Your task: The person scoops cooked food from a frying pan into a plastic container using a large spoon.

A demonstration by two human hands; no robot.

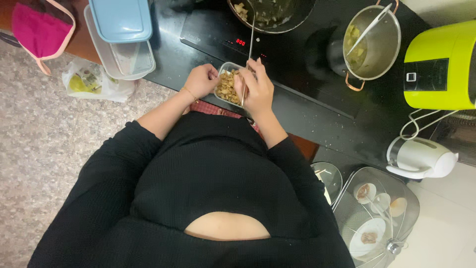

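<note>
My left hand [200,80] grips the left side of a small clear container [228,87] filled with chopped brown food, held just over the front edge of a black cooktop [297,106]. My right hand [257,89] holds a long metal utensil [251,42] whose handle slants up toward a dark pan [292,20] of cooked food at the top; its lower end is down in the container. A gold bracelet sits on my left wrist.
A steel pot [382,47] with a ladle stands right of the pan. A lime-green appliance [439,67] and a white kettle [421,158] sit at the right. Stacked plastic boxes [121,37] lie upper left, a mesh food cover [377,216] over small dishes lower right.
</note>
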